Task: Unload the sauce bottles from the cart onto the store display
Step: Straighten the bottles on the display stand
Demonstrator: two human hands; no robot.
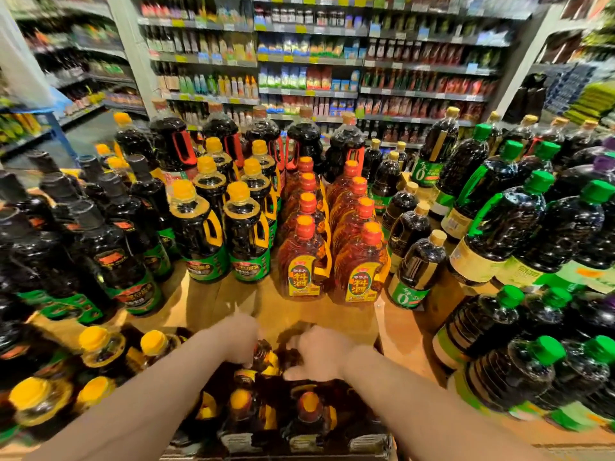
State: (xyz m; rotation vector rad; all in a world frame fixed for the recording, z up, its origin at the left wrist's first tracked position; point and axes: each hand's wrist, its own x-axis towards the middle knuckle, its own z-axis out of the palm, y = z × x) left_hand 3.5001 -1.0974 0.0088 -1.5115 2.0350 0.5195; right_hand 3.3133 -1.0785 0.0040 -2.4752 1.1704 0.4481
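a bare strip of the flat orange-tan wooden display top [233, 304] runs across the lower middle of the frame, open between the front row of standing bottles and the two hands below it, and it widens a little toward the lower right beside the green-capped bottles. just under that strip, at the bottom centre, sits an open dark case [299, 440] packed with amber sauce bottles with red-orange caps [307, 405], their tops pointing up at the camera. the left hand [241, 339] reaches into the far end of the case, its fingers down among the bottle tops; blur hides whether it grips one. the right hand [321, 354] lies just beside it over the same bottles with fingers curled downward, and whether it holds anything cannot be told either. on the display, centre frame, two rows of matching amber bottles with red caps and yellow labels [304, 257] stand upright, touching one another. left of them are dark soy bottles with yellow caps and green labels [199, 234], and farther left dark glass bottles with black necks [109, 247]. at right, dark bottles with green caps [506, 224] crowd the edge. stocked grey store shelves [309, 91] fill the upper frame.
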